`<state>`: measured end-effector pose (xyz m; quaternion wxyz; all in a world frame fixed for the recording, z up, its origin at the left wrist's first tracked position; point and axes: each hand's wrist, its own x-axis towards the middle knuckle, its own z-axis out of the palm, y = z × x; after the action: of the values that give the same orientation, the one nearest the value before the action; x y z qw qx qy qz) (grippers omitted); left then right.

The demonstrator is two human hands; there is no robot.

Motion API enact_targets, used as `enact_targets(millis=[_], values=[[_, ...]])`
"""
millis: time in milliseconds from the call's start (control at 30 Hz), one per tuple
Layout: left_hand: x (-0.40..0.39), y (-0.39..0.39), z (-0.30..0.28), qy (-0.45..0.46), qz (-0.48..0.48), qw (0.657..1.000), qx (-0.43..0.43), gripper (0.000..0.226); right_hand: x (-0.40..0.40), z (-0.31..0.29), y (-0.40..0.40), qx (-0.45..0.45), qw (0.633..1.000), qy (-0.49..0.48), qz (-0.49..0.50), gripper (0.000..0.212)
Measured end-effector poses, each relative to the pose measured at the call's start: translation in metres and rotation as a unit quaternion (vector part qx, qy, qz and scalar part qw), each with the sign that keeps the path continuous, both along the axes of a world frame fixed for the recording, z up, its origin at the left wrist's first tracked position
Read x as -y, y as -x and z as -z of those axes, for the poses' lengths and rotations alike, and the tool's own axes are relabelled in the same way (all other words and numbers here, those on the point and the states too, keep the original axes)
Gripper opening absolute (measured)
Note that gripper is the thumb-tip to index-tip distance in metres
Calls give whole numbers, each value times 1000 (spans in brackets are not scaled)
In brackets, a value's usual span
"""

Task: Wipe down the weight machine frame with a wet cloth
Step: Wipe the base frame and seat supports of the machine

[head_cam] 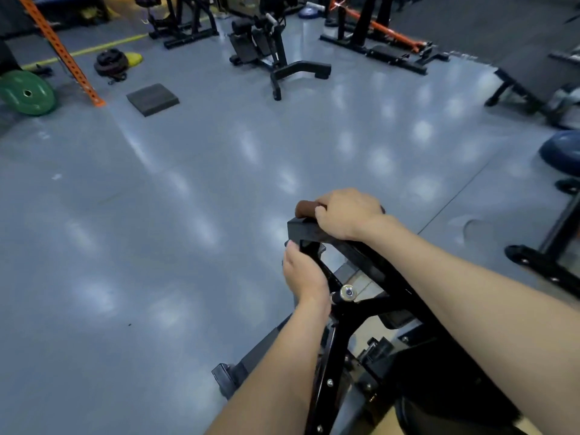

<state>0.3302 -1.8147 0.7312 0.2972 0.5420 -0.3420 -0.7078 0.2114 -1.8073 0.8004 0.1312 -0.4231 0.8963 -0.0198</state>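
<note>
My right hand is curled over a brown, soft-looking wad of cloth, pressing it onto the top end of the black painted steel weight machine frame. Only the cloth's rounded left end shows past my knuckles. My left hand sits just below and to the left, fingers wrapped around a slanted black strut of the same frame, steadying it.

The top beam's long axis runs from under my right hand back toward me and to the right, beneath my right forearm. I judge the next wipe should pull the cloth along that line; the right hand is the one placed for it.

The frame looks smooth, square-edged and bolted. A shiny round metal knob sits beside my left wrist. Glossy grey floor surrounds it.
</note>
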Motion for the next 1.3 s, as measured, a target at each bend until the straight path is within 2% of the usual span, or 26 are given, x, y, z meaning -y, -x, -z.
enact_targets(millis=[133, 267, 333, 467, 567, 700, 800, 867, 900, 1000, 1067, 1133, 1233, 1300], values=[[16, -35, 14, -75, -9, 997, 2, 25, 25, 9, -41, -118, 989, -80, -47, 38], [15, -61, 31, -115, 19, 993, 2, 41, 38, 47, -75, -295, 921, -212, -138, 45], [18, -68, 38, -116, 47, 992, 0, 45, 36, 59, -76, -352, 897, -201, -177, 44], [17, -73, 45, -114, 81, 990, 8, 46, 4, 64, -76, -393, 878, -167, -218, 53], [8, -74, 46, -113, 98, 989, 10, 45, -43, 56, -76, -360, 898, -122, -222, 62], [-9, -70, 46, -128, 110, 986, 2, 45, -96, 52, -81, -333, 925, -27, -179, 68], [-28, -70, 44, -143, 114, 983, -5, 44, -121, 55, -82, -322, 936, 26, -141, 77], [-42, -77, 44, -142, 103, 985, 0, 41, -133, 55, -81, -316, 934, 59, -154, 85], [-47, -81, 45, -141, 97, 985, 3, 40, -137, 56, -80, -318, 928, 89, -170, 84], [-58, -99, 52, -143, 88, 986, 10, 39, -149, 64, -86, -316, 900, 184, -237, 62], [-63, -114, 55, -154, 103, 982, 19, 36, -160, 74, -95, -267, 909, 189, -259, 60], [-67, -127, 57, -161, 138, 977, 29, 29, -174, 85, -106, -182, 944, 160, -225, 65], [-64, -140, 57, -146, 188, 970, 41, 24, -193, 94, -119, -23, 988, 107, -109, 55], [-63, -146, 60, -127, 196, 971, 48, 23, -201, 101, -122, 84, 991, 107, -7, 49]])
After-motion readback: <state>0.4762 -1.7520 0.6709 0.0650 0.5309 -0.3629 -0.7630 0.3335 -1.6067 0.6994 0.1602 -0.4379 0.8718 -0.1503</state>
